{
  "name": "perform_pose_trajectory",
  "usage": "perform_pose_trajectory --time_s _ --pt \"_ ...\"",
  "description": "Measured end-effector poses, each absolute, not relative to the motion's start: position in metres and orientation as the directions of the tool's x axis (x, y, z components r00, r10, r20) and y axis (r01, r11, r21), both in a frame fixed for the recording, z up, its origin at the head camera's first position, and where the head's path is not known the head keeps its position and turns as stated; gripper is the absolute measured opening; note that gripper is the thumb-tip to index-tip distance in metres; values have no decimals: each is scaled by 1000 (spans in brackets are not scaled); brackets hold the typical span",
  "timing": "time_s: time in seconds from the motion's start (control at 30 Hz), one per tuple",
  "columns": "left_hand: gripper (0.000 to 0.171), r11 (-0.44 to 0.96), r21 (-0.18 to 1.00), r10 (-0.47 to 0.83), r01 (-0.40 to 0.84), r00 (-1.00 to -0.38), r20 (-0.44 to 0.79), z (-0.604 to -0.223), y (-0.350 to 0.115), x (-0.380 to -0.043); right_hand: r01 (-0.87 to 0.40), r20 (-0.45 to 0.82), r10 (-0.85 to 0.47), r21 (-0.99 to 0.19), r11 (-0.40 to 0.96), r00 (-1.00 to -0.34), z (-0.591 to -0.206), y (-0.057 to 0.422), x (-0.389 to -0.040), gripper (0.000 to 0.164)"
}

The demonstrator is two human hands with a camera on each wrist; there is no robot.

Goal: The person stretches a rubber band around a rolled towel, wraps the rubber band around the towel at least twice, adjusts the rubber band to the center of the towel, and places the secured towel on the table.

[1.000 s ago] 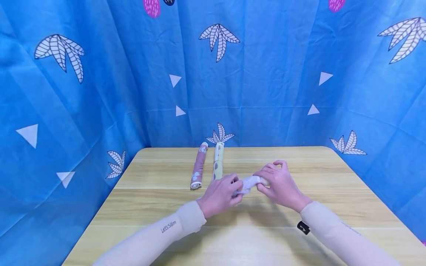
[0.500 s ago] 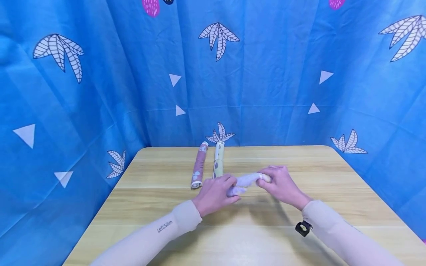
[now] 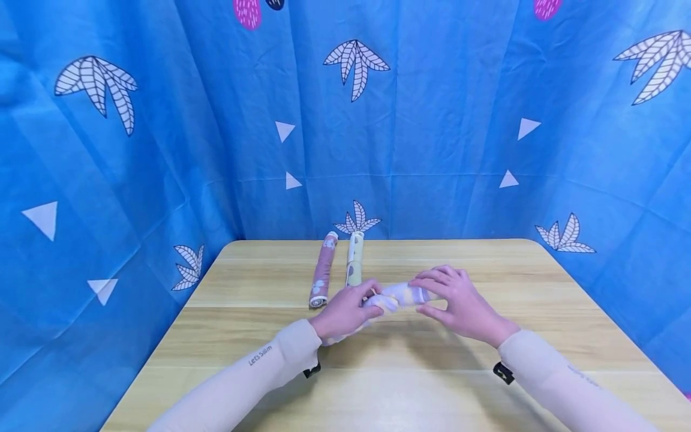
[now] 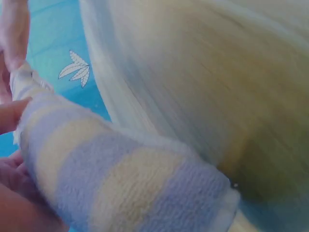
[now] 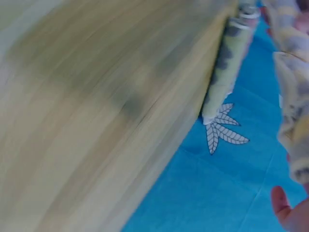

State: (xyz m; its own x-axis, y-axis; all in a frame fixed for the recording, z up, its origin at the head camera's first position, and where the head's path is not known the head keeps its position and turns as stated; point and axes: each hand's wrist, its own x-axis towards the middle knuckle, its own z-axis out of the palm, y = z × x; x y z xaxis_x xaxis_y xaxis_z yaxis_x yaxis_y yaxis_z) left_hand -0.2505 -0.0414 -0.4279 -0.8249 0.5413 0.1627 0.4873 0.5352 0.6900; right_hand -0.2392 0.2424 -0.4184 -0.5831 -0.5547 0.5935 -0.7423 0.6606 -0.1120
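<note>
Both hands hold a rolled terry towel (image 3: 398, 294) with lilac and cream stripes above the table. My left hand (image 3: 345, 311) grips its left part, the thumb and a finger on either side. At the right end, the fingers of my right hand (image 3: 464, 305) curl over the roll; in the right wrist view its thumb (image 5: 280, 202) stands clear of the fabric. The left wrist view shows the near end of the striped towel (image 4: 130, 179) close up, reaching past the left palm. Some fingers of both hands are hidden behind the roll.
A mauve rolled towel (image 3: 324, 270) and a pale green one (image 3: 354, 258) lie side by side towards the back of the wooden table (image 3: 432, 384). The left hand partly covers the green roll's near end. A blue patterned curtain (image 3: 432, 120) hangs around the table's back and sides.
The striped towel has turned between the hands, and its stripes show more clearly. My left hand has shifted slightly left along it. The right thumb has moved away from the roll.
</note>
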Motion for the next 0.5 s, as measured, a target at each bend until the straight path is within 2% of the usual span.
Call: perform_pose_trajectory --time_s 0.1,0.2,0.4,0.5 --pt "16 463 772 577 435 -809 110 -427 -42 -253 -745 597 -599 3 667 -534 -420 241 -239 52" --pt "15 416 819 616 395 -785 65 -426 -44 -256 -735 602 -604 42 677 -522 -420 239 -238 51" --pt "18 408 831 627 377 -778 45 -426 -45 -259 -720 614 -610 97 687 -500 -419 238 -238 45" --pt "31 456 762 612 460 -783 107 -426 -41 -254 -714 619 -592 72 697 -516 -418 236 -237 40"
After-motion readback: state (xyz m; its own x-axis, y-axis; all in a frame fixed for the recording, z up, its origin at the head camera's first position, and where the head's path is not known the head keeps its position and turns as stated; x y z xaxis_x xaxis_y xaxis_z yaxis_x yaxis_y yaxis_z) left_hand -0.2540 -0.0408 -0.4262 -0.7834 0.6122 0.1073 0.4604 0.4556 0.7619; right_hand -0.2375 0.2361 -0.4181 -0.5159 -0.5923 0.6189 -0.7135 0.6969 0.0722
